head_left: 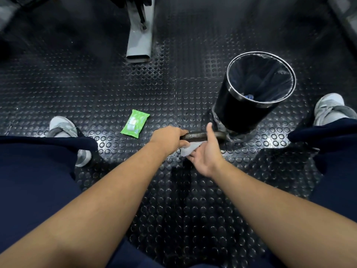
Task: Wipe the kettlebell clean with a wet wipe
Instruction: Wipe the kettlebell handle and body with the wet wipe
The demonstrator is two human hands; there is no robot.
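Note:
The kettlebell's dark metal handle (199,135) shows between my hands, low over the black studded floor; its body is hidden below my hands. My left hand (168,137) grips the left end of the handle. My right hand (206,151) holds a white wet wipe (190,148) against the underside of the handle, thumb raised over the bar and fingers under the wipe.
A green pack of wet wipes (135,123) lies on the floor to the left of my hands. A black bin (251,93) with a liner stands just beyond the kettlebell to the right. A grey machine leg (140,43) is further ahead. My knees and shoes flank the area.

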